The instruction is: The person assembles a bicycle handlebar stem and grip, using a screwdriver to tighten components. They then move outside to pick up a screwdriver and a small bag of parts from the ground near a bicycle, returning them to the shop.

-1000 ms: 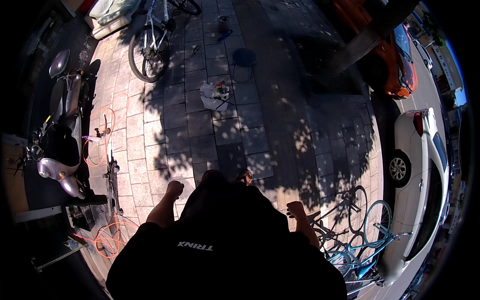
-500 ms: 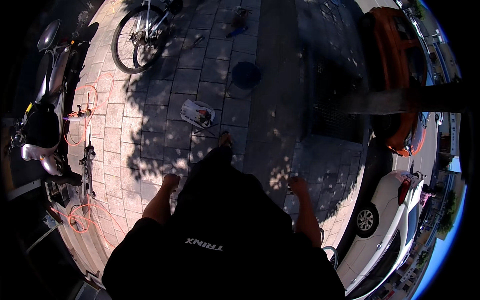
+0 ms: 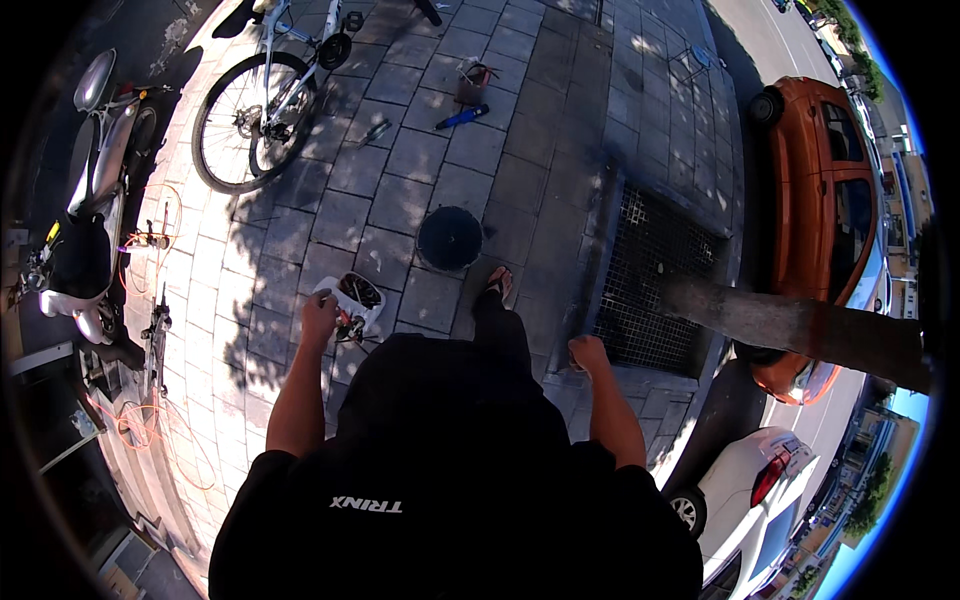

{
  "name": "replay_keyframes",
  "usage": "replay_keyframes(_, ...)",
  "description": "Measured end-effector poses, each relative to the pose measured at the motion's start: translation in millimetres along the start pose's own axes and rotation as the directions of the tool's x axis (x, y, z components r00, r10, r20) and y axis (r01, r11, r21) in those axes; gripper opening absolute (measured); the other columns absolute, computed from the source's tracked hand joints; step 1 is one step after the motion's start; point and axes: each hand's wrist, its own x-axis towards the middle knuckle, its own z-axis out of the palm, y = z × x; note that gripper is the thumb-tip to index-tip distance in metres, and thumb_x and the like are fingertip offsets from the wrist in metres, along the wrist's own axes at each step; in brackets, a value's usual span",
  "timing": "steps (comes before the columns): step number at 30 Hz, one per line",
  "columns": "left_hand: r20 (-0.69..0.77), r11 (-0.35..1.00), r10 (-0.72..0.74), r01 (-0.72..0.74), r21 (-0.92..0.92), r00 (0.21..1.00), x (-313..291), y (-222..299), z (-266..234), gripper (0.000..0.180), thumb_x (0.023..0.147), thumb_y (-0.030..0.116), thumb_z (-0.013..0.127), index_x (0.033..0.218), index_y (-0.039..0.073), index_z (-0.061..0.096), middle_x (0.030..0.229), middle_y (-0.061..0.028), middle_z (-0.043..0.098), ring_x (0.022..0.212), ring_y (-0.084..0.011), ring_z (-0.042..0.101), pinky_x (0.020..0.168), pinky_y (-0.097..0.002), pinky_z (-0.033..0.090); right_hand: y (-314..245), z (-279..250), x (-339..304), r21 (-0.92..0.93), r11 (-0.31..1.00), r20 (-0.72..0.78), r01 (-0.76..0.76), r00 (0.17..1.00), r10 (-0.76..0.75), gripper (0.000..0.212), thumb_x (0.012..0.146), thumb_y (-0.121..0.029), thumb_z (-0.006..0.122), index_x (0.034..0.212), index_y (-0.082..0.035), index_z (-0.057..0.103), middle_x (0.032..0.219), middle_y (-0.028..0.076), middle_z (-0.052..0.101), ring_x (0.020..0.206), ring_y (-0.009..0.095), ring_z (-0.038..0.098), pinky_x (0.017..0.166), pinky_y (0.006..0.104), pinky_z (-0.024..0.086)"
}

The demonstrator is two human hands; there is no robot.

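My left hand (image 3: 319,312) hangs at the left, its fingers loosely apart with nothing seen in them. In the picture it overlaps the edge of a white plastic tub (image 3: 378,318) on the pavement; whether it touches the tub cannot be told. Inside and beside the tub lie dark and red hand tools, too small to name. My right hand (image 3: 588,354) hangs at the right with fingers curled in, nothing visible in it, nearest to a metal floor grate (image 3: 640,290). Ahead of me stands a round dark bucket (image 3: 449,238), and my sandalled foot (image 3: 501,282) is stepping close to it.
A white bicycle (image 3: 262,120) stands far left. Beyond the bucket lie a blue tool (image 3: 463,117) and a small brown container (image 3: 475,85). A scooter (image 3: 100,190) and orange hose (image 3: 140,425) line the left. A tree trunk (image 3: 790,325), an orange car (image 3: 800,200) and a white car (image 3: 745,490) are right.
I have walked forward: the tub, bucket and bicycle are nearer and shifted left. My other foot is now in front. My left arm has swung forward, its hand now over the tub's edge.
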Motion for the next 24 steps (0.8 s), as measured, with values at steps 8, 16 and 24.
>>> replay_keyframes(8, -0.172, 0.710, -0.578, 0.595, 0.376, 0.798, -166, -205, -2, 0.049, 0.080, 0.030, 0.070, 0.117, -0.001, 0.075, 0.110, -0.0242, 0.076, 0.094, -0.0349, 0.076, 0.088, -0.0462, 0.058, -220, -103, 136, -0.536, 0.688, 0.129, 0.489, 0.853, -0.505, 0.044, 0.097, -0.030, 0.062, 0.125, 0.004, 0.068, 0.106, 0.026, 0.074, 0.097, 0.041, 0.072, 0.086, 0.0489, 0.056)
replay_keyframes(16, -0.233, 0.827, -0.557, 0.559, -0.062, 0.797, -38, -5, 52, 0.053, 0.092, 0.026, 0.069, 0.135, -0.003, 0.059, 0.101, -0.0211, 0.075, 0.081, -0.0249, 0.074, 0.076, -0.0390, 0.059, -536, -22, 103, -0.537, 0.233, 0.616, 0.811, 0.566, -0.549, 0.038, 0.095, -0.033, 0.062, 0.118, -0.003, 0.069, 0.114, 0.023, 0.072, 0.111, 0.044, 0.066, 0.094, 0.0536, 0.053)
replay_keyframes(24, -0.200, 0.972, -0.215, 0.190, -0.141, 0.956, 281, 152, 25, 0.051, 0.093, 0.024, 0.066, 0.136, -0.004, 0.060, 0.108, -0.0210, 0.075, 0.097, -0.0298, 0.074, 0.086, -0.0402, 0.056, -649, 119, 87, -0.574, 0.181, 0.651, 0.799, 0.579, -0.490, 0.029, 0.094, -0.025, 0.061, 0.111, -0.003, 0.068, 0.112, 0.022, 0.071, 0.104, 0.041, 0.070, 0.090, 0.0510, 0.055)
